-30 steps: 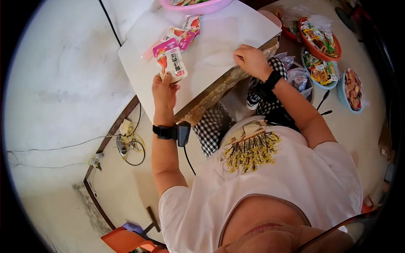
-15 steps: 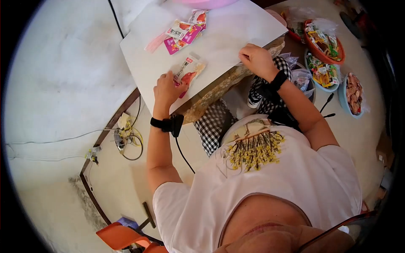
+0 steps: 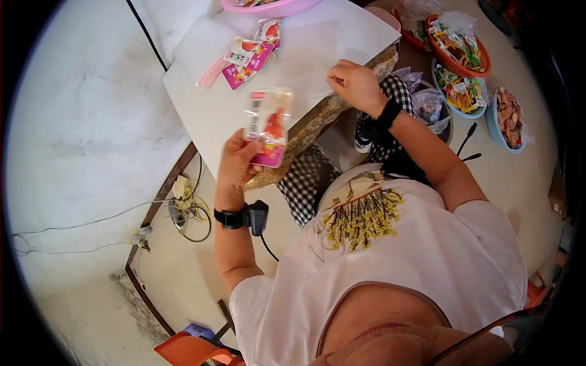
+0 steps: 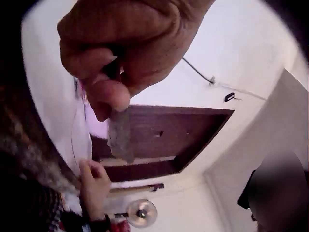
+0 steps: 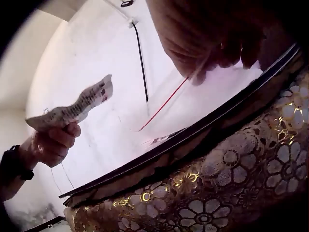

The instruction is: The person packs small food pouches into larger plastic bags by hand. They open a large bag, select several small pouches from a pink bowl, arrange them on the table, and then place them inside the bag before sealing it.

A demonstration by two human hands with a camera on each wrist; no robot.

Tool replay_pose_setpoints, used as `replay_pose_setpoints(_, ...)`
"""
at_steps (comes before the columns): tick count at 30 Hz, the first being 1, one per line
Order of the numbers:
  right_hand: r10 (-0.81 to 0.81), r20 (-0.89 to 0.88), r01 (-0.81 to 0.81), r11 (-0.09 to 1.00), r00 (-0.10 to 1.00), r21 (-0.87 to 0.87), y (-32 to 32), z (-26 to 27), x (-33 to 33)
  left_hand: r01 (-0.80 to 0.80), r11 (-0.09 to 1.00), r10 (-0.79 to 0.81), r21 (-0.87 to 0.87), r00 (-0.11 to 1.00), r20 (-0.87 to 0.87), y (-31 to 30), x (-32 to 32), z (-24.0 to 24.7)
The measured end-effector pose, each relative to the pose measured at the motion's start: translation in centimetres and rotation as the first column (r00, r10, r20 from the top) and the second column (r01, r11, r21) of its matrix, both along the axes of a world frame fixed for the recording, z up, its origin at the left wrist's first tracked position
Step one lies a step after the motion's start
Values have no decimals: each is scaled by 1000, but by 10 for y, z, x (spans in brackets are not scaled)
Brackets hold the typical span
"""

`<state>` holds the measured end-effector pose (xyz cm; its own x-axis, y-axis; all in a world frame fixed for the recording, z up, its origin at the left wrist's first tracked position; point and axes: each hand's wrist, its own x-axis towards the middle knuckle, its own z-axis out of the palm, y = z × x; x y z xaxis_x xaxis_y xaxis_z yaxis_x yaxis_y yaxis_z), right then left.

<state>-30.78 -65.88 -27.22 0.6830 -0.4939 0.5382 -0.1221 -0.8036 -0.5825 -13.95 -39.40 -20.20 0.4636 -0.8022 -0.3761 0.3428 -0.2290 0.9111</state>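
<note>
My left hand [image 3: 237, 160] holds a snack packet [image 3: 268, 125] above the table's near edge, thumb across its purple end. The packet has a clear and white front with a red picture; in the right wrist view the same packet [image 5: 72, 107] is seen almost edge-on. At the table's edge my right hand [image 3: 357, 85] pinches a thin clear plastic bag [image 5: 166, 102] marked by a red line. Most of that bag is hard to make out against the white top. More snack packets [image 3: 249, 53] lie overlapping on the table.
A pink basin [image 3: 274, 8] stands at the table's far edge. Beside the packets lie pinkish strips [image 3: 213, 74]. On the floor to the right are an orange basket [image 3: 455, 52] and blue basins [image 3: 519, 137] with packaged food. Patterned cloth [image 3: 317, 125] hangs below the tabletop.
My left hand lowered a packet toward the table, turned it, and now lifts it nearer me with the purple end in its grip. My right hand stays near the table's edge.
</note>
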Motion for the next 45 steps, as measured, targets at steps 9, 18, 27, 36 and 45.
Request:
replay_pose_setpoints(9,103,13,-103,995,995,-5,3,11,-5,63,994,-35,89,957,-287,-66,-15,-19)
replay_pose_setpoints(18,256,42,-256,967,966,-4,8,13,-7,-128,988,130,-85,991,25,-126,-18,-49)
replay_pose_setpoints(27,240,51,-244,967,969,72,4,0,-11,-30,994,96,-103,-182,979,-123,-24,-37)
replay_pose_setpoints(36,270,39,-272,958,962,90,0,4,-14,204,965,-82,167,-368,926,-169,-10,-39)
replay_pose_setpoints(45,254,43,-258,958,966,123,-15,0,-23,-45,971,-212,234,-611,762,-210,-12,-56)
